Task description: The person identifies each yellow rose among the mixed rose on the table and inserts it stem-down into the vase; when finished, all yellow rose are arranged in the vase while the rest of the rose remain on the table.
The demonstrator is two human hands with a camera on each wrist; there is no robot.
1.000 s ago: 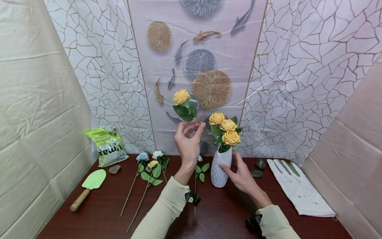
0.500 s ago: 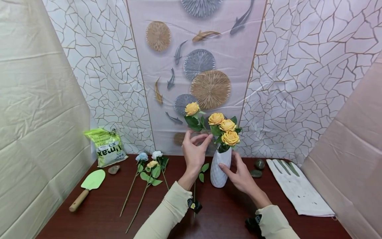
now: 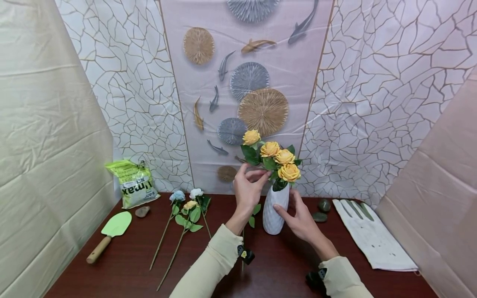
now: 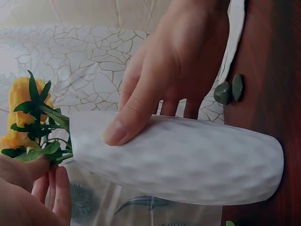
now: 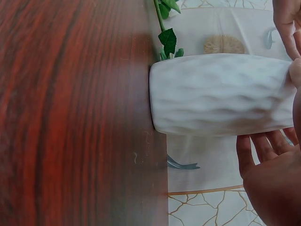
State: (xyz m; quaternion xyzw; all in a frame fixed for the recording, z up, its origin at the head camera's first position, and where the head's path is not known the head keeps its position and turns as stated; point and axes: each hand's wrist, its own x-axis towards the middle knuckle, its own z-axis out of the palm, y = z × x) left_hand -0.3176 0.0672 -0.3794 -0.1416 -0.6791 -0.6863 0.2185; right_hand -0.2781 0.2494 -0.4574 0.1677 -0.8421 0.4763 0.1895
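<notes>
My left hand [image 3: 247, 193] pinches the stem of a yellow rose [image 3: 251, 137] just above the vase's mouth. The white dimpled vase [image 3: 275, 212] stands upright on the table, with several yellow roses [image 3: 285, 156] in it. My right hand [image 3: 303, 220] grips its right side; in the left wrist view the thumb of the right hand [image 4: 176, 61] lies along the vase wall near the rim. That view also has the left hand's fingers [image 4: 61, 193] at the green stems beside the mouth. Whether the pinched stem's lower end is inside the vase is hidden.
Blue [image 3: 178, 195], white [image 3: 196, 193] and pale yellow roses [image 3: 191, 205] lie left of the vase. Another leafy stem [image 3: 252, 222] lies behind my left wrist. Farther left are a trowel [image 3: 116, 224], stone [image 3: 143, 211] and green bag [image 3: 138, 190]. Dark stones [image 3: 320, 217] and a glove [image 3: 376, 236] lie right.
My left hand has moved right and down with the yellow rose, bringing its bloom beside the roses in the vase. The right hand has stayed on the vase.
</notes>
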